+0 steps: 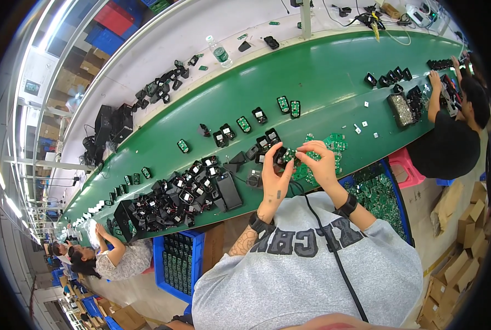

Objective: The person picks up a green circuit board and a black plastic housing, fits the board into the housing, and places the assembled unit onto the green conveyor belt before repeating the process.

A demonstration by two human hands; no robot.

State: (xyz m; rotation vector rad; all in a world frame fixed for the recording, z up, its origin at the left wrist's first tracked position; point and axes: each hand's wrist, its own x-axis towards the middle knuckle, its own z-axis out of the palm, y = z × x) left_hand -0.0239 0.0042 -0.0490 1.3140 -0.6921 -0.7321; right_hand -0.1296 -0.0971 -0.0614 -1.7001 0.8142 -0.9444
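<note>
The person is working at a long green tabletop (322, 77), both hands raised just above its near edge. The left hand (275, 176) is curling around a small black housing (281, 155), thumb and fingers closed on it so that only its top edge is showing. The right hand (319, 162) is pinching a small green circuit board (296, 155) between fingertips, holding it against the housing; the two parts are touching or nearly so, though whether the board is seated cannot be told.

Just beyond the hands, a loose heap of green boards (333, 144) is lying on the tabletop, and a pile of black housings (174, 201) is spreading to the left. A blue bin (391, 176) of more boards is standing at the person's right, below the tabletop edge. Finished-looking units (244, 124) are sitting in a scattered row further out.

The likely trouble is misalignment: the board is being held only at its edge, so a slight tilt could be jamming it crooked in the housing or bending a component. The grip is also light, and a slip could be dropping the board into the heap below, where it would be lost among the others. The dark cable (333, 253) hanging down the person's chest could be snagging a wrist.
</note>
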